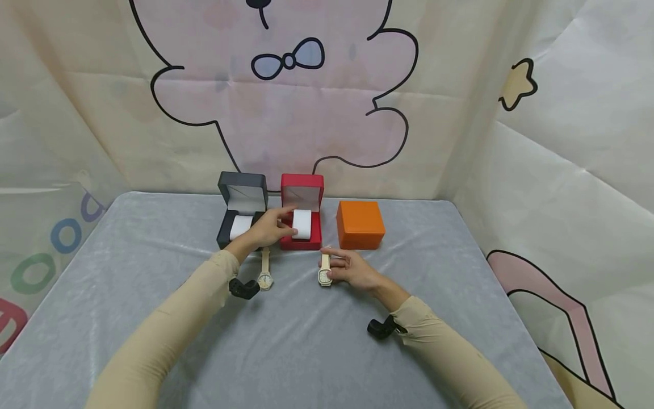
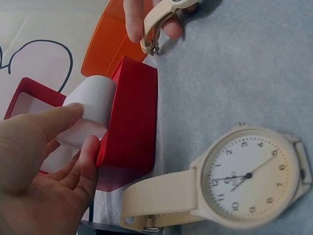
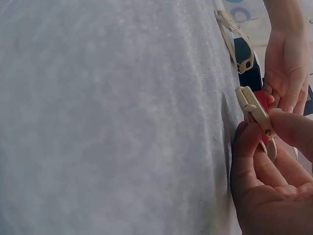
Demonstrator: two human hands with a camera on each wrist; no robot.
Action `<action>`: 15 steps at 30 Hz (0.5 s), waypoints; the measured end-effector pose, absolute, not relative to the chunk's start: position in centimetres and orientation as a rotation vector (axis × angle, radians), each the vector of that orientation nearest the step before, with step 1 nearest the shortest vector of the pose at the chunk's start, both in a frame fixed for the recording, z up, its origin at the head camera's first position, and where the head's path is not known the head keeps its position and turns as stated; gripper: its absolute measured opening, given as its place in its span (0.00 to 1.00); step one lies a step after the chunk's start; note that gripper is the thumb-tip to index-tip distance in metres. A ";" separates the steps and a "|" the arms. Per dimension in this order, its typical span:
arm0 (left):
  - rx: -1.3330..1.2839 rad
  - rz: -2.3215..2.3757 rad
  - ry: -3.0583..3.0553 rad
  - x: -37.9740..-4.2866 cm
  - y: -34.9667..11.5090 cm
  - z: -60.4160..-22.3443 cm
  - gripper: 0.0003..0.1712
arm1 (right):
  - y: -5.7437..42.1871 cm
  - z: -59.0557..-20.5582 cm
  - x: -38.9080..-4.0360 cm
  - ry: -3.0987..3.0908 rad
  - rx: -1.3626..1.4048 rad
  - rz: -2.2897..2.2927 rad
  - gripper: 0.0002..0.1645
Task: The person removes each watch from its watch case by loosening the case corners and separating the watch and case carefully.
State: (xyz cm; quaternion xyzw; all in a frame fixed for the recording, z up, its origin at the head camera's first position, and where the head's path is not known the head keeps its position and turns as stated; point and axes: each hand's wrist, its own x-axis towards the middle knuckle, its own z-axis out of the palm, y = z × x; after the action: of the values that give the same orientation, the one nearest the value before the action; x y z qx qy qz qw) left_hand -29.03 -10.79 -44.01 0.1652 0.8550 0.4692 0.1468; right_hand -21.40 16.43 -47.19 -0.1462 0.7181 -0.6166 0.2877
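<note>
Gripping a white cushion [image 1: 302, 224] at the open red box [image 1: 301, 244] is the left hand [image 1: 268, 229]. Observed in the right hand [image 1: 352, 270]: a cream watch [image 1: 324, 277], pinched between thumb and fingers, near the orange box [image 1: 360, 224]. A second watch [image 1: 265, 280] rests on the grey cloth [image 1: 286, 352].

Cream watch [image 1: 325, 277], white cushion [image 1: 302, 224], red box [image 1: 301, 245], orange box [image 1: 360, 227] — grey tablecloth [image 1: 306, 352]

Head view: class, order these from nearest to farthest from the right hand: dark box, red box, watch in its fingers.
1. Watch: held in the right hand.
2. Red box: beyond the hand, to its left.
3. Dark box: farther left, past the red box.
</note>
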 end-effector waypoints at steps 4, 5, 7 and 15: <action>0.459 1.359 2.451 -28.9 -10.8 -44.1 0.42 | 16.4 -47.3 -21.4 1.914 -0.394 -1.641 0.38; 0.459 1.359 2.451 -28.8 -10.8 -44.1 0.42 | 16.4 -47.3 -21.4 1.914 -0.395 -1.640 0.38; 0.457 1.361 2.450 -28.8 -10.8 -44.1 0.42 | 16.4 -47.3 -21.4 1.914 -0.395 -1.640 0.38; 0.460 1.368 2.456 -28.8 -10.8 -44.1 0.41 | 16.4 -47.3 -21.4 1.920 -0.403 -1.637 0.37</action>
State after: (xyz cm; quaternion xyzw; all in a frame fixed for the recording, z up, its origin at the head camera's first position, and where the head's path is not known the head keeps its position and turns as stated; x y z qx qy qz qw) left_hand -28.79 -10.84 -44.08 0.1597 0.8528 0.4752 0.1460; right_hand -21.45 16.41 -47.28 -0.1508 0.7194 -0.6133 0.2890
